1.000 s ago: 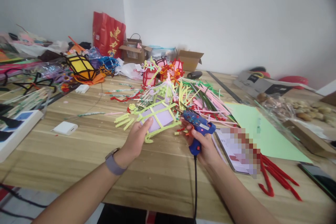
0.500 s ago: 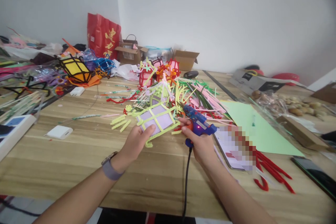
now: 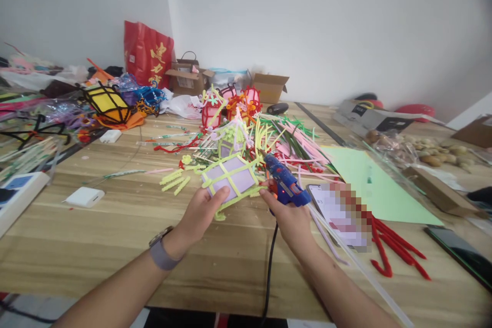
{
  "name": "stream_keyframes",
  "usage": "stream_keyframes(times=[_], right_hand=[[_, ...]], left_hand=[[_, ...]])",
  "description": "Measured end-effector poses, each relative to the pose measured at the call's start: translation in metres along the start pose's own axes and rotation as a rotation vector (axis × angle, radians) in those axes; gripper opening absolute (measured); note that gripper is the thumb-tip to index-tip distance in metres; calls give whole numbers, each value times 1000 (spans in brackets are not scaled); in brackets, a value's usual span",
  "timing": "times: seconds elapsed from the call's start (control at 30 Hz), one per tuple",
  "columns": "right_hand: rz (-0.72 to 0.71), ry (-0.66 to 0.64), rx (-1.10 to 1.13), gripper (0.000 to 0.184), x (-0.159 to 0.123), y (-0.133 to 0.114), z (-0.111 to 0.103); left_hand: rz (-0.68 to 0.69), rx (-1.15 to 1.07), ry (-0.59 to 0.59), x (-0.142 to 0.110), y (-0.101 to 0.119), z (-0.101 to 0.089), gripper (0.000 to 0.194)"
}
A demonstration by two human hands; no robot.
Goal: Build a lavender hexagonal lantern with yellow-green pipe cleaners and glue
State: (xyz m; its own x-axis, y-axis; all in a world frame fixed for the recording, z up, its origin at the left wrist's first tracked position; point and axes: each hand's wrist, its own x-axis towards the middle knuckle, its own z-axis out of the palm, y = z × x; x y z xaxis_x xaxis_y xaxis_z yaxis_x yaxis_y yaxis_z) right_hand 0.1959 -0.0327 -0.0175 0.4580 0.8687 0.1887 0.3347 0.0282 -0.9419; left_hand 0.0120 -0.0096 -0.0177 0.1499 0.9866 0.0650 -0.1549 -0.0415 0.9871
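Note:
My left hand (image 3: pixel 202 210), with a watch on the wrist, is closed on a small pipe-cleaner lantern (image 3: pixel 234 177). Its yellow-green frame holds lilac panels, and it is tilted above the table. My right hand (image 3: pixel 286 215) is wrapped round a blue hot glue gun (image 3: pixel 282 179) just right of the lantern. The gun's nozzle points up and away, and a long clear glue stick (image 3: pixel 357 261) juts from its rear. Its black cord (image 3: pixel 271 271) drops over the front edge. My right fingertips are close to the lantern's right edge; whether they touch it I cannot tell.
Short yellow pipe cleaners (image 3: pixel 175 180) lie left of the lantern. Behind it are a heap of coloured stems (image 3: pixel 300 138) and finished lanterns (image 3: pixel 211 113). A phone (image 3: pixel 338 215), red pipe cleaners (image 3: pixel 400 251) and a green sheet (image 3: pixel 384 189) lie to the right, a white charger (image 3: pixel 85 197) to the left.
The glue gun has turned and dipped in my right hand, so its rear points down to the right and the glue stick now shows clearly. The lantern has shifted only slightly.

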Motion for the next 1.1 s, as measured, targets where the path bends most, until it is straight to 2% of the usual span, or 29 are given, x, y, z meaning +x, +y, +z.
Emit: stream_keyframes(times=[0.27, 0.5, 0.7, 0.83, 0.97, 1.03, 1.1], right_hand=[[-3, 6, -59, 29, -7, -12, 0], [-35, -1, -69, 27, -4, 5, 1], [6, 38, -85, 28, -3, 8, 1], [-29, 30, 10, 32, 2, 10, 2], [-156, -31, 204, 33, 9, 12, -4], [-164, -50, 290, 31, 13, 14, -10], [-138, -138, 342, 30, 16, 15, -17]], left_hand=[[9, 19, -78, -2, -5, 3, 31], [21, 20, -138, -5, -2, 6, 26], [5, 49, -177, -7, 5, 8, 34], [-36, 74, -158, -4, 0, 3, 37], [-14, 16, -80, 4, -10, -6, 41], [-3, 4, -38, 7, -11, -9, 42], [8, 12, -36, 9, -9, -11, 40]])
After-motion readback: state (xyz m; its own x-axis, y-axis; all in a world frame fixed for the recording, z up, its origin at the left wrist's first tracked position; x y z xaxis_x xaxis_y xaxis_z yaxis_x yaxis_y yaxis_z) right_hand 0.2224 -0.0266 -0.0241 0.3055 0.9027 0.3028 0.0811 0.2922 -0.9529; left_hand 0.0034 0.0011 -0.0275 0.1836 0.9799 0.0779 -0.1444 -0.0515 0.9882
